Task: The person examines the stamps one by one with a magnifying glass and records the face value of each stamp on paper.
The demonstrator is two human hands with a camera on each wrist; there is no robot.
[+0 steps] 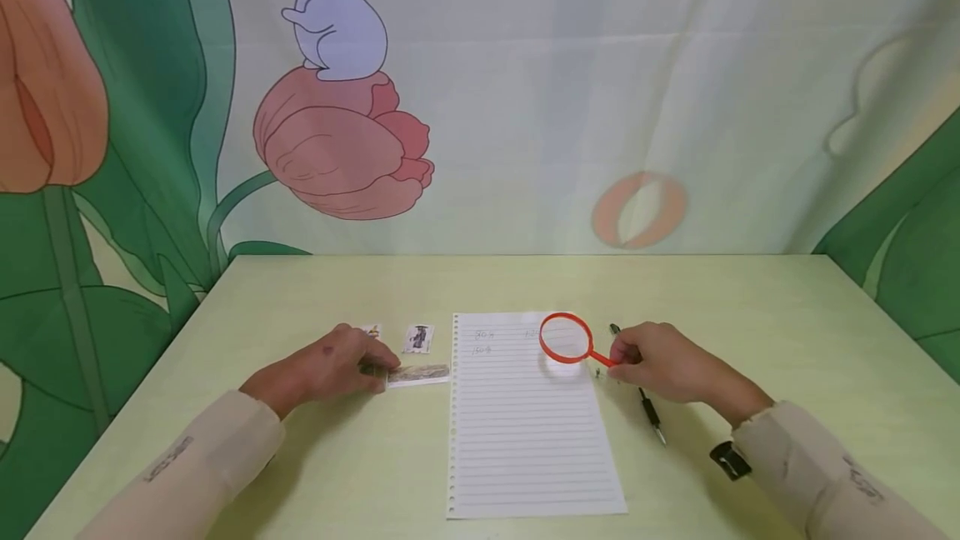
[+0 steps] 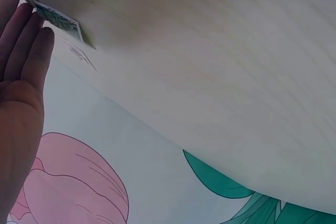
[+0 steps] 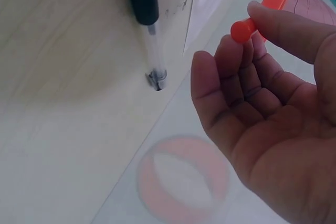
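At the left end of a long stamp [image 1: 417,375] with a landscape picture, my left hand [image 1: 335,365] pinches it between thumb and fingers. The left wrist view shows that hand's fingers [image 2: 31,51] at the upper left, beside a green stamp [image 2: 59,20] with a perforated edge. A smaller stamp [image 1: 417,338] with a dark figure lies beyond my left hand; another stamp [image 1: 372,329] is partly hidden behind it. My right hand [image 1: 666,363] holds a red magnifying glass [image 1: 566,338] by its handle, the lens above the lined paper [image 1: 528,432].
A black pen [image 1: 651,411] lies on the table [image 1: 360,465] under my right hand and beside the paper. Some handwriting [image 1: 483,340] stands at the top of the sheet. A dark object [image 1: 730,461] sits by my right sleeve. A curtain [image 1: 510,107] with printed flowers hangs behind.
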